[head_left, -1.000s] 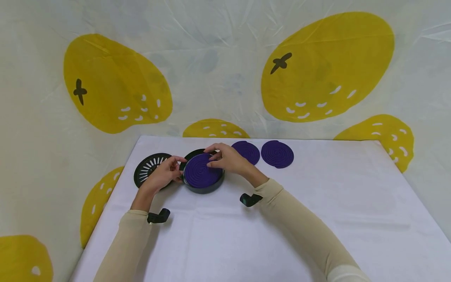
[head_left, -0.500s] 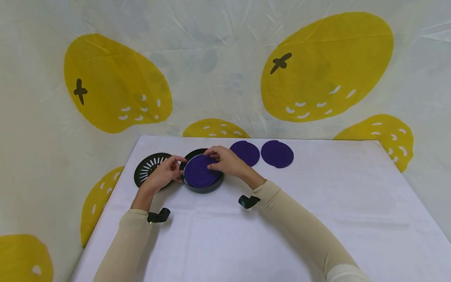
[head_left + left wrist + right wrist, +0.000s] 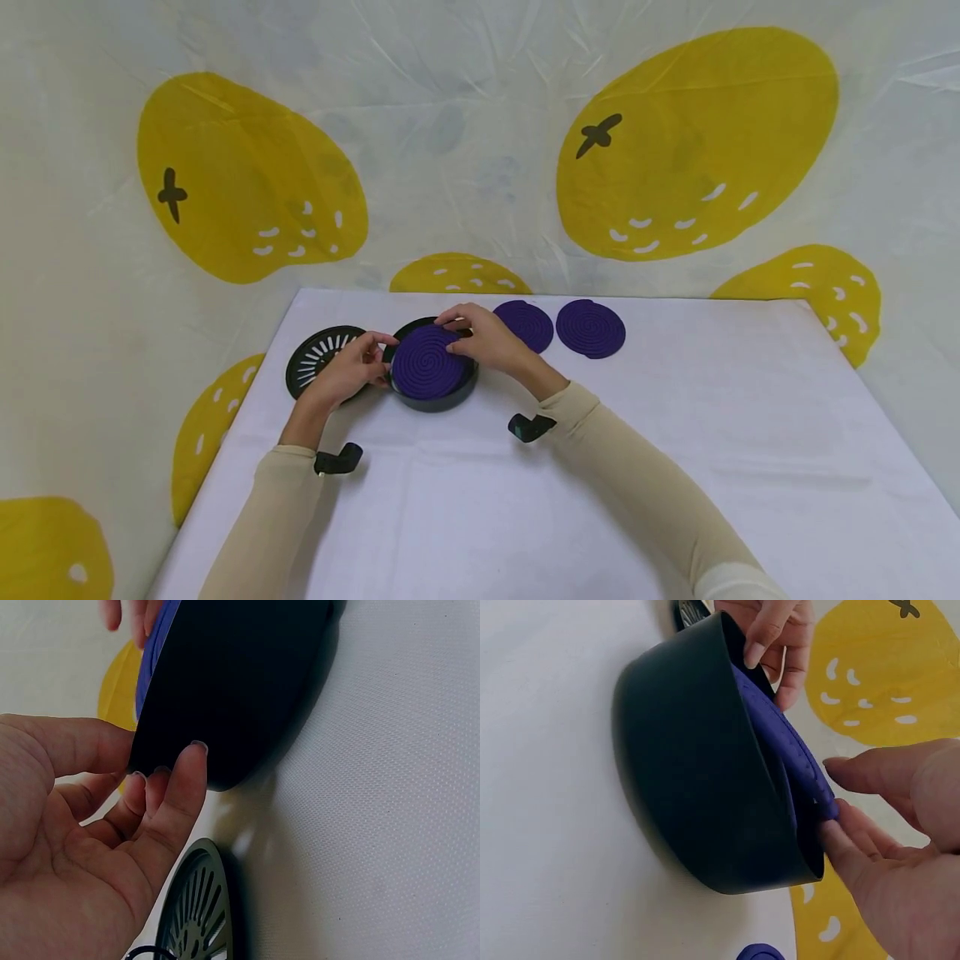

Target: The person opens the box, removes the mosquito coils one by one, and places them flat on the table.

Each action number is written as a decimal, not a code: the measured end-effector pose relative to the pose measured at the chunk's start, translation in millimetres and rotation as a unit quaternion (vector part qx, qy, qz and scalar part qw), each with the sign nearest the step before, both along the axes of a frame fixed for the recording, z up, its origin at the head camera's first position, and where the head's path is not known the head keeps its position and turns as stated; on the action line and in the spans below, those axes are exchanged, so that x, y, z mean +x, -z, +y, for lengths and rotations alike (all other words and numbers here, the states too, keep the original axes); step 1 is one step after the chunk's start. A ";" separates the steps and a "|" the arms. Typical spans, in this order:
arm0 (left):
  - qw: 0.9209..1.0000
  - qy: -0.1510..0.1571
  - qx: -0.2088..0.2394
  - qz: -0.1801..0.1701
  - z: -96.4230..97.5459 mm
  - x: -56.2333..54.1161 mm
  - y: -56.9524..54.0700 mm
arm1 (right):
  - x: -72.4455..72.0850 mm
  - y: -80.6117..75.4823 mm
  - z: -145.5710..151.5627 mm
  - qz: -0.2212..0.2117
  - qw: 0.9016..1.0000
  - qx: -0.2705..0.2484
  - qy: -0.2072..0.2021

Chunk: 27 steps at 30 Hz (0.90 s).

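A round dark tin (image 3: 431, 406) with upright walls stands on the white table. My left hand (image 3: 347, 371) grips its left rim, thumb and fingers bent over the edge in the left wrist view. A purple spiral mosquito coil (image 3: 427, 367) lies in the mouth of the tin. At the coil's far right edge, my right hand (image 3: 491, 340) pinches it between thumb and fingers. The right wrist view shows the coil (image 3: 791, 746) slanting, its near edge raised to the rim, with more purple below it. The tin's floor is hidden.
Left of the tin lies a dark lid (image 3: 322, 350) with radial slots, partly behind my left hand. Two more purple coils (image 3: 590, 329) lie flat to the right, near the table's back edge. A cloth (image 3: 465, 167) with yellow fruit print hangs behind.
The coil has shifted and tilted slightly inside the tin, and my right fingers have moved a little with it. My left hand has kept its place on the rim.
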<state>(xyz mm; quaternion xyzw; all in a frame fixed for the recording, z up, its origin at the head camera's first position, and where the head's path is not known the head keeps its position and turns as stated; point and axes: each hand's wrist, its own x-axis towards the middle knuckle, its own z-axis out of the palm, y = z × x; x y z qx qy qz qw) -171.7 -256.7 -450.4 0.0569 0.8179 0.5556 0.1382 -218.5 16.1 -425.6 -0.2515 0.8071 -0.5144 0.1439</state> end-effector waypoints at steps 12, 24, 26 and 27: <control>1.000 -0.007 -0.011 -0.005 0.6 2.6 -2.4 | 10.6 7.4 3.9 0.005 0.998 0.024 -0.057; 1.000 -0.012 -0.009 -0.004 1.0 0.8 0.2 | 12.9 9.3 4.2 0.017 0.998 0.015 -0.061; 1.000 -0.012 -0.011 -0.005 0.9 0.9 0.0 | 13.3 9.5 4.7 0.016 0.998 0.014 -0.055; 1.000 -0.011 -0.012 -0.004 0.7 0.8 -0.1 | 13.5 9.7 5.0 0.015 0.998 0.013 -0.054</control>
